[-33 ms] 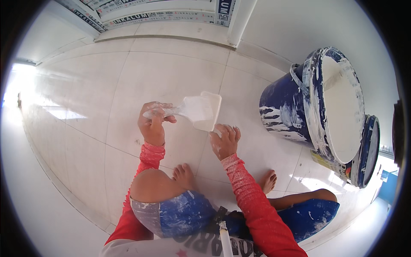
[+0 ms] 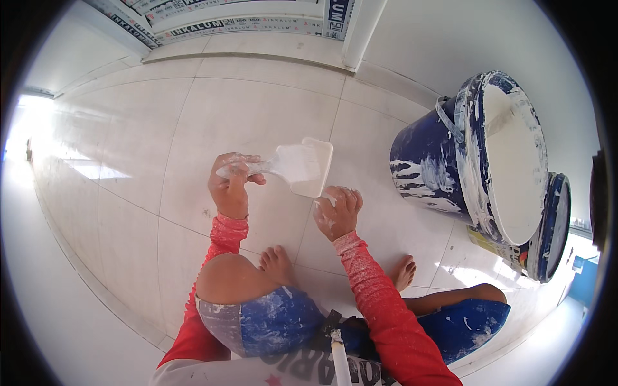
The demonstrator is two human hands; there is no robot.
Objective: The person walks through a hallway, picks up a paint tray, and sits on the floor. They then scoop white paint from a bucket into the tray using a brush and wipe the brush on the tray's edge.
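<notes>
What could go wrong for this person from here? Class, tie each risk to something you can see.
1. The right hand is close to a corner of the white-smeared spatula held in the left hand, so bare fingers might get scraped.
2. The cigarette has a burnt-looking tip; in this view it is over the lap, so ash could perhaps drop on the blue shorts.
3. The bare left foot could be hit if the spatula slips.

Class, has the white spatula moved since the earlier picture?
No, the white spatula shows no visible shift against the seams of the tiled floor.
</notes>
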